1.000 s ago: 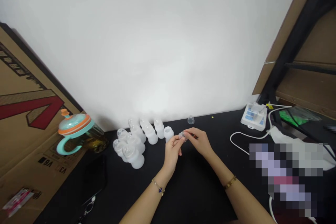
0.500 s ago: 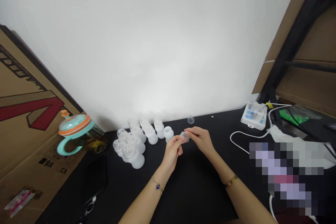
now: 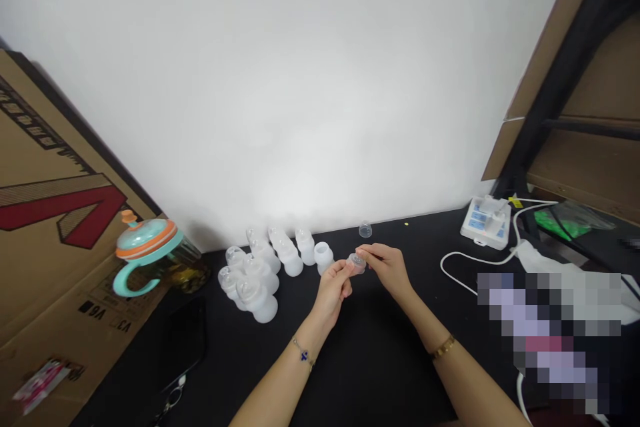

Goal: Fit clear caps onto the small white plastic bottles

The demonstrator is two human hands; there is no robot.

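Observation:
Between my hands is a small translucent bottle nipple in its collar (image 3: 357, 265). My left hand (image 3: 334, 285) grips its side with thumb and fingers. From the other side, my right hand (image 3: 389, 268) pinches at its top; the fingertips hide the exact contact. Just behind my left hand stands an uncapped white baby bottle (image 3: 323, 255), its round mouth showing. A clear dome cap (image 3: 365, 230) sits on the black table beyond my hands. To the left, several white baby bottles with clear caps (image 3: 263, 300) stand close together.
At the left, a jug with a turquoise handle (image 3: 150, 260) stands by a cardboard box (image 3: 45, 267); a dark phone (image 3: 184, 340) lies before it. On the right are a white power strip (image 3: 485, 221), a white cable (image 3: 453, 255) and a bag of green pieces (image 3: 557, 221).
The nipple shows more plainly between my fingers, its top tilted a little differently. My right fingertips have shifted slightly at its top. The whole view has moved slightly.

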